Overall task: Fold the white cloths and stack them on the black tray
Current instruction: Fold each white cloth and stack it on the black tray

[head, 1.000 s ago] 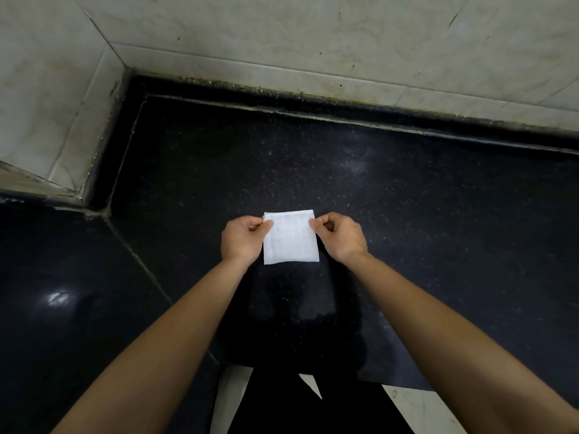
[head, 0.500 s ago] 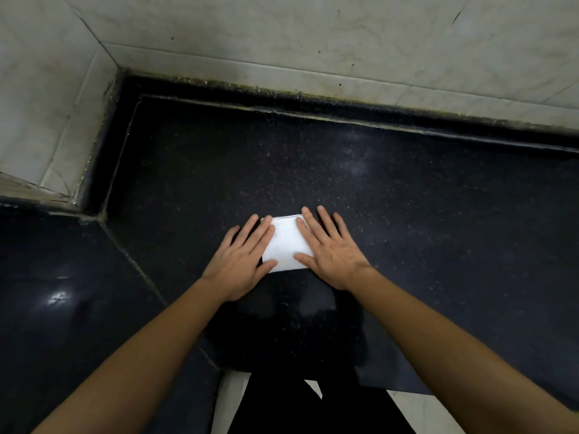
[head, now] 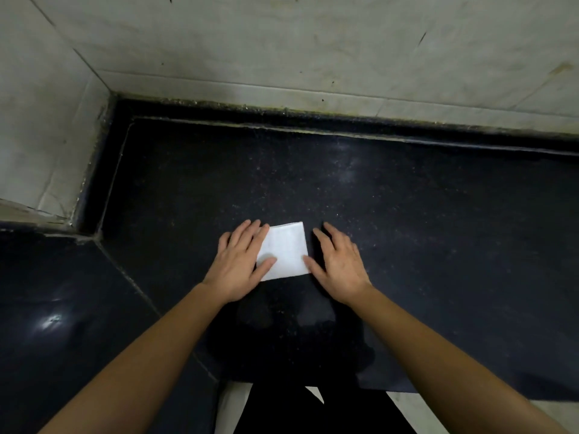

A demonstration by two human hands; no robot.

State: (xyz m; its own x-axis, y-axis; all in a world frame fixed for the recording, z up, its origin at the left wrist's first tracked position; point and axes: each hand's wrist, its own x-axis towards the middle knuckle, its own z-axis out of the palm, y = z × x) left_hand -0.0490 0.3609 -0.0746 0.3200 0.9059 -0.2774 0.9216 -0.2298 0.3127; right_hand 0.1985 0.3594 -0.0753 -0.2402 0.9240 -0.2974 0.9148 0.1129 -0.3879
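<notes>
Flat, left hand (head: 239,264) presses cloth (head: 286,250) (right hand (head: 340,264) beside).

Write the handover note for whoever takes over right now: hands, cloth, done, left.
Left hand: open, flat on the white cloth's left edge.
Right hand: open, on the dark counter, thumb at the cloth's right edge.
Cloth: folded small, lying flat on the counter.
Done: this fold.
Left: stack it on the black tray, not visible here.
</notes>
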